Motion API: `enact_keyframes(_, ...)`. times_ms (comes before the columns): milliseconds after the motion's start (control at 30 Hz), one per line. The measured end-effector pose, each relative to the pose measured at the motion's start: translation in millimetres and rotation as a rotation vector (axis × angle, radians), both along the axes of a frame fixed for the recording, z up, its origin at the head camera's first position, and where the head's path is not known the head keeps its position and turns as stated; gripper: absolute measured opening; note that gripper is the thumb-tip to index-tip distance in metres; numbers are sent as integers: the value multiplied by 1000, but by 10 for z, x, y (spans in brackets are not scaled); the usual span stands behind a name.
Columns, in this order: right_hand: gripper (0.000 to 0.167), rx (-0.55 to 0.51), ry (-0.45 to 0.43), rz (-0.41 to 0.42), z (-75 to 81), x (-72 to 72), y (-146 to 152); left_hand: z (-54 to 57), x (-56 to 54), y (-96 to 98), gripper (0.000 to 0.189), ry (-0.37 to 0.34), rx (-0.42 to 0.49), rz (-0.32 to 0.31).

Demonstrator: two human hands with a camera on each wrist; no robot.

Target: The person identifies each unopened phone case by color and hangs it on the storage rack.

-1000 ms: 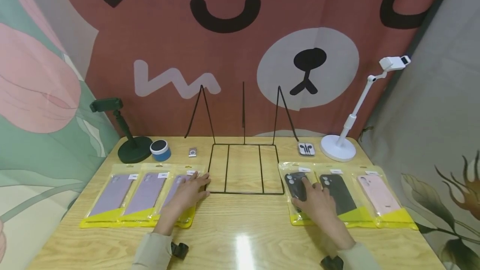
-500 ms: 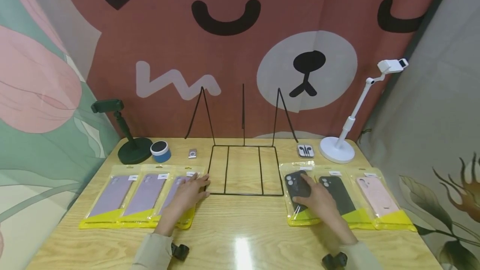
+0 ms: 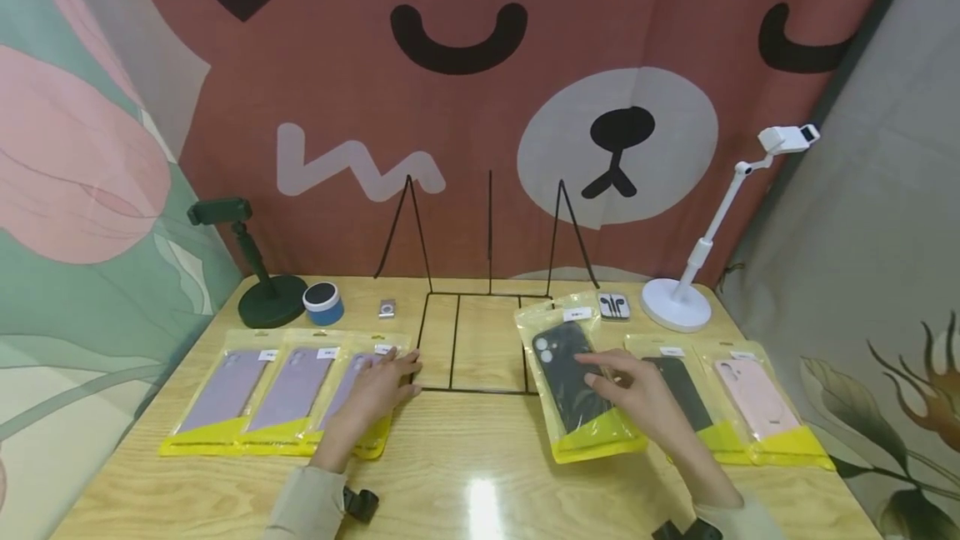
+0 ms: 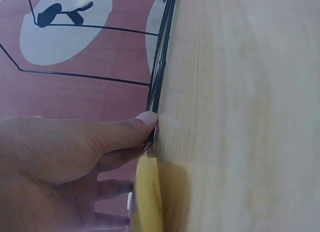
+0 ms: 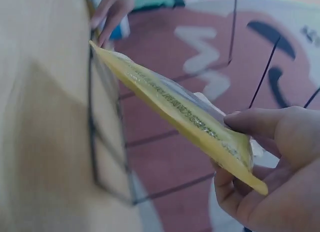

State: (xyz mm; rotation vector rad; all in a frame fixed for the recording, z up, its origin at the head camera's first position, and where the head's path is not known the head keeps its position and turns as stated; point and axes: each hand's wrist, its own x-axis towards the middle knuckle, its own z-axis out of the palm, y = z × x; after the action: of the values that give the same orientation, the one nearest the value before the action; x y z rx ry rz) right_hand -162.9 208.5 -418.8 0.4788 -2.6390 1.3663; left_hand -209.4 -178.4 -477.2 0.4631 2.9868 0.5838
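Observation:
My right hand [image 3: 648, 398] pinches a packaged black phone case [image 3: 562, 377] by its right side, thumb on one face and fingers on the other. In the right wrist view the case's yellow-edged pouch [image 5: 172, 109] is tilted and held off the table. My left hand [image 3: 371, 394] lies with extended fingers over the right edge of a packaged purple phone case [image 3: 348, 382]. Its fingertips touch the left side of the black wire rack [image 3: 452, 348]; in the left wrist view the thumb [image 4: 135, 129] meets the wire.
More packaged purple cases [image 3: 288, 386] lie at left, a dark case [image 3: 684, 390] and a pink case [image 3: 757, 394] at right. Behind them stand a green phone stand [image 3: 270, 298], a blue-white jar [image 3: 323, 304], a small clip player [image 3: 387, 308], boxed earphones [image 3: 614, 306] and a white stand [image 3: 677, 304].
My right hand has taken hold of the nearest black phone case and lifted it leftward, over the rack's right edge. The left hand has stayed in place.

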Motion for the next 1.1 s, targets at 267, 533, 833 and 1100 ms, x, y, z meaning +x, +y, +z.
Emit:
enact_keyframes(267, 30, -95, 153, 96, 372, 281, -371, -30, 1, -1, 42, 5, -4, -6)
enact_keyframes(533, 38, -240, 401, 248, 555, 268, -730, -57, -8, -7, 40, 14, -4, -2)
enact_keyframes(833, 33, -260, 286, 140, 544, 120, -878, -58, -12, 8, 42, 30, -9, -7)
enact_keyframes(1100, 29, -236, 257, 76, 738, 146, -990, -36, 5, -5, 41, 27, 5, 4)
